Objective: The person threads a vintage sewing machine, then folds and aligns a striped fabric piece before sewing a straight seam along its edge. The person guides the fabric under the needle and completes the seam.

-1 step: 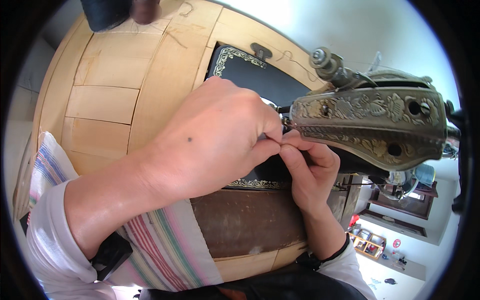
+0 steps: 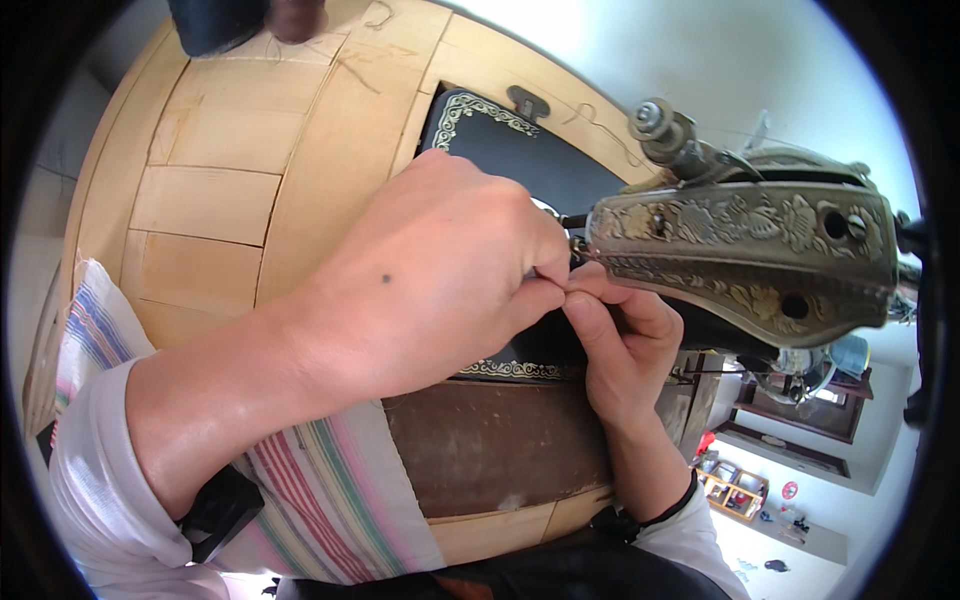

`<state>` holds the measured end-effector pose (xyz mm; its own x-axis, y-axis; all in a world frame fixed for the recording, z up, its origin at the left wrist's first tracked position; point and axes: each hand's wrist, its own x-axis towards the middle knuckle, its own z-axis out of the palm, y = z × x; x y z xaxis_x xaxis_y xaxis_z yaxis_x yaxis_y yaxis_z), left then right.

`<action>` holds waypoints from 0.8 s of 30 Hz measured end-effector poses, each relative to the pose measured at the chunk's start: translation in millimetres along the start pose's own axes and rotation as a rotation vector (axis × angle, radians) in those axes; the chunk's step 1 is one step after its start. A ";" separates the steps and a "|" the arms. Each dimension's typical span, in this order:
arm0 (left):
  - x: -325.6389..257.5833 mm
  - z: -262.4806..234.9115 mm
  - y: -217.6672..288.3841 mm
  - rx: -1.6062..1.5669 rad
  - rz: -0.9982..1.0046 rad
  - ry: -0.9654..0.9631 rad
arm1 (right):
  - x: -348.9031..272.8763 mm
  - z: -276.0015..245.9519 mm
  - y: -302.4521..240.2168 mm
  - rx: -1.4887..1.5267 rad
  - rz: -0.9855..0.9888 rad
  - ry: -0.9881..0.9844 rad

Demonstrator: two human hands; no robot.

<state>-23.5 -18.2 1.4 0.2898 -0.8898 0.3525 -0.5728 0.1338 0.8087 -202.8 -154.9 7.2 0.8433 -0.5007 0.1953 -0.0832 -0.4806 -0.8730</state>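
Note:
My left hand reaches in over the black sewing machine bed with its gold scroll border. Its thumb and forefinger are pinched together. Right beside them, almost touching, my right hand also holds a pinch. Both sets of fingertips meet just left of the sewing machine head, a bronze-coloured plate with flower relief, close to its needle area. Whatever the fingertips hold is too small or hidden to make out. The needle itself is covered by my left hand and the head.
A striped cloth lies at the front left under my left forearm. Dark thread spools stand at the far left of the wooden table. Loose threads lie along its back edge. Shelves with small items show beyond on the right.
The whole view has shifted slightly, with the machine head a little further right in it. Both hands keep the same pinch in the same place.

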 end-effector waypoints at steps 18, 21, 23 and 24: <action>0.0 5.8 -4.5 0.220 -0.130 0.079 | 4.3 -8.2 4.8 -0.071 -0.242 -0.182; 0.8 5.6 -4.7 0.228 -0.122 0.081 | 5.2 -9.1 3.6 -0.058 -0.343 -0.297; 1.3 5.3 -4.6 0.217 -0.123 0.093 | 5.6 -10.0 1.5 -0.052 -0.397 -0.401; 1.5 5.3 -4.3 0.227 -0.123 0.095 | 5.3 -9.2 1.2 -0.061 -0.400 -0.428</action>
<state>-24.7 -22.4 -4.0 0.4319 -0.8472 0.3094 -0.6832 -0.0833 0.7255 -203.4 -164.8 11.2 0.9539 0.0571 0.2947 0.2654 -0.6193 -0.7389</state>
